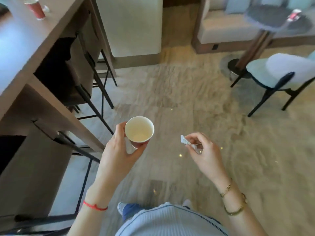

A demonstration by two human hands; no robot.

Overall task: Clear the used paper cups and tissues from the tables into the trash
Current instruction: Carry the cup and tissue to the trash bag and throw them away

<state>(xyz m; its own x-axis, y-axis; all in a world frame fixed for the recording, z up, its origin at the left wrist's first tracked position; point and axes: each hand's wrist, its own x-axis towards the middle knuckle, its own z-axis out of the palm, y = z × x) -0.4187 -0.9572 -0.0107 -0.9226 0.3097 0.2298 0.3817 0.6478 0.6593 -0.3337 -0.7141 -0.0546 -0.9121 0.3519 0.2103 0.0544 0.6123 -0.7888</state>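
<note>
The left hand (119,149) grips a light, crushable paper cup (139,131) by its wall, mid-air; the right hand (202,150) pinches a soft tissue (185,140). Another cup (35,8) stands on the far-left surface (17,48).

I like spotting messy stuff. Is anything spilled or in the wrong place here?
Nothing looks spilled. A red paper cup stands on the long wooden counter with a crumpled bit beside it, not yet cleared. The left hand holds a paper cup upright; the right hand pinches a small wrapper.
</note>
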